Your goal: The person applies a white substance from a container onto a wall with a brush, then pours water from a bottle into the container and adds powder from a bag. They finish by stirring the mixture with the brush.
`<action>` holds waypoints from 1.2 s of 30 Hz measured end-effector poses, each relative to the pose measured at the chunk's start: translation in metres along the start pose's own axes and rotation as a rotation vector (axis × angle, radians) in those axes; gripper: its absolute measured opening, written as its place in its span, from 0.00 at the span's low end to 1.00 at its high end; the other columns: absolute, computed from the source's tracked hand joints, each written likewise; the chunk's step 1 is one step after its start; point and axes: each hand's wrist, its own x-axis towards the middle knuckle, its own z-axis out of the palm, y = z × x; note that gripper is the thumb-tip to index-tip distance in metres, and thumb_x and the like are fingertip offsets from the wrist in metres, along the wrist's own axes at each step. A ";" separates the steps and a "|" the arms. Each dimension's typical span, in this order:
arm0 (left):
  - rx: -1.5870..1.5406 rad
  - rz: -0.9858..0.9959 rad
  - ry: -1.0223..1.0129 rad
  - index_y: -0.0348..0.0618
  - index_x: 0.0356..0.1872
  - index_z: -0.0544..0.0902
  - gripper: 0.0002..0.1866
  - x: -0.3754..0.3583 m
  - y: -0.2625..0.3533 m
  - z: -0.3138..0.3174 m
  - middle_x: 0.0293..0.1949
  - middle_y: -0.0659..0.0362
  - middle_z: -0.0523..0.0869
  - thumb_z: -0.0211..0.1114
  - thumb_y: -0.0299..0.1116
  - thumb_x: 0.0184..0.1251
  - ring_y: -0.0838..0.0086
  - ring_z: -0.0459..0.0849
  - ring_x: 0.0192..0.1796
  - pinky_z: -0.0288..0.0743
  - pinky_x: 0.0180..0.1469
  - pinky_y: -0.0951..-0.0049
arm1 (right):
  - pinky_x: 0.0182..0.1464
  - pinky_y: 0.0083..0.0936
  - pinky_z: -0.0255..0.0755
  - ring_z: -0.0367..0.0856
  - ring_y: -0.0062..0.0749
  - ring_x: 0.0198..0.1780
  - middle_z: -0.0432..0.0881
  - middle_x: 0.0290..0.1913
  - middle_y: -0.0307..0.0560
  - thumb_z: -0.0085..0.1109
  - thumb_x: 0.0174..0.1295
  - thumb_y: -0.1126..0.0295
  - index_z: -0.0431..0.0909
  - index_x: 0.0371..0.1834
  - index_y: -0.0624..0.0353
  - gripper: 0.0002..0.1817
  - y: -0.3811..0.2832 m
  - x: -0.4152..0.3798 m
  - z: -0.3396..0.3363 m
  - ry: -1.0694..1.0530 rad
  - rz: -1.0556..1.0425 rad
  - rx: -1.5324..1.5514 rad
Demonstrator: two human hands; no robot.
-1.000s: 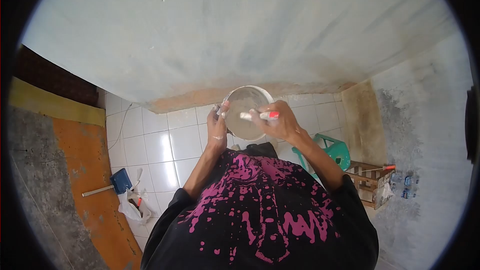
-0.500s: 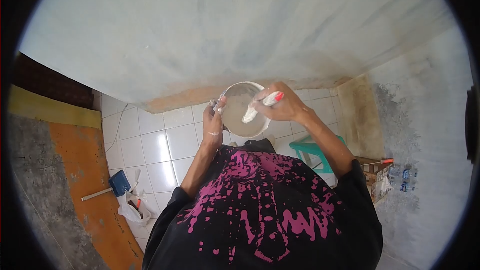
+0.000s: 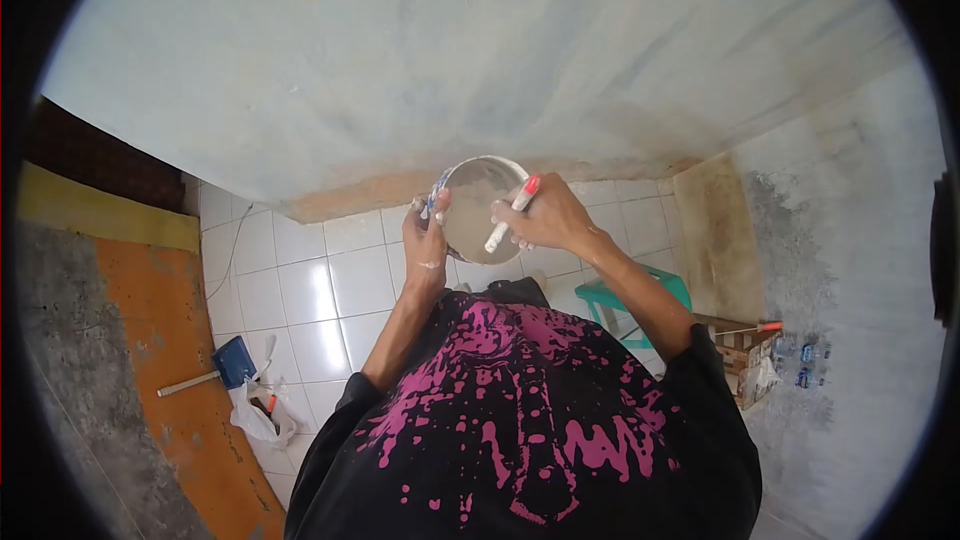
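Observation:
A round white bucket [image 3: 447,180] with greyish-beige material inside is held up in front of my chest, near the pale wall. My left hand [image 3: 428,240] grips its left rim, white smears on the fingers. Over the bucket's right side, my right hand [image 3: 552,215] is closed round a white-coated tool [image 3: 512,212] with a red end. The red end points up and to the right, and the white end points down over the bucket's opening. What is at the tool's lower tip is too small to tell.
A pale wall [image 3: 450,50] rises ahead above white floor tiles [image 3: 305,290]. A green stool [image 3: 665,285] stands at the right, beside a wooden crate [image 3: 745,365] and plastic bottles [image 3: 808,365]. At the left lie a blue dustpan [image 3: 235,362] and a white plastic bag [image 3: 262,420].
The tool in my right hand has turned more upright, its red end moving left and up. The bucket has tilted slightly, and its left outer side shows more.

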 end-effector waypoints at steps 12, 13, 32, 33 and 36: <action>-0.069 0.000 0.086 0.37 0.52 0.74 0.30 -0.003 -0.008 0.008 0.42 0.57 0.79 0.62 0.57 0.69 0.75 0.81 0.40 0.79 0.34 0.74 | 0.30 0.39 0.73 0.76 0.54 0.22 0.78 0.19 0.58 0.58 0.59 0.61 0.83 0.22 0.63 0.17 0.026 -0.017 0.006 0.292 -0.186 -0.038; -0.084 0.022 0.100 0.37 0.52 0.74 0.30 -0.002 -0.009 0.006 0.42 0.57 0.79 0.62 0.57 0.69 0.75 0.81 0.39 0.77 0.34 0.75 | 0.30 0.38 0.73 0.77 0.53 0.22 0.79 0.19 0.58 0.59 0.60 0.61 0.83 0.23 0.63 0.16 0.028 -0.016 0.008 0.260 -0.198 -0.072; -0.223 0.004 0.046 0.30 0.66 0.68 0.38 0.006 -0.018 -0.003 0.55 0.51 0.79 0.64 0.55 0.69 0.71 0.78 0.56 0.75 0.54 0.70 | 0.27 0.32 0.73 0.82 0.42 0.22 0.82 0.21 0.53 0.62 0.62 0.63 0.85 0.28 0.61 0.12 0.008 -0.015 0.033 0.299 -0.244 0.051; -0.214 0.035 0.009 0.31 0.69 0.66 0.39 0.003 -0.012 0.000 0.58 0.49 0.77 0.63 0.55 0.70 0.70 0.77 0.57 0.75 0.55 0.70 | 0.27 0.32 0.73 0.82 0.42 0.22 0.82 0.21 0.53 0.62 0.62 0.63 0.85 0.28 0.61 0.12 0.007 -0.012 0.036 0.301 -0.241 0.052; -0.220 0.062 0.028 0.33 0.72 0.65 0.39 -0.003 0.004 0.007 0.62 0.49 0.75 0.62 0.53 0.71 0.70 0.76 0.60 0.74 0.57 0.71 | 0.29 0.33 0.75 0.82 0.46 0.24 0.82 0.22 0.54 0.62 0.62 0.63 0.85 0.28 0.61 0.13 0.006 -0.011 0.030 0.380 -0.201 0.158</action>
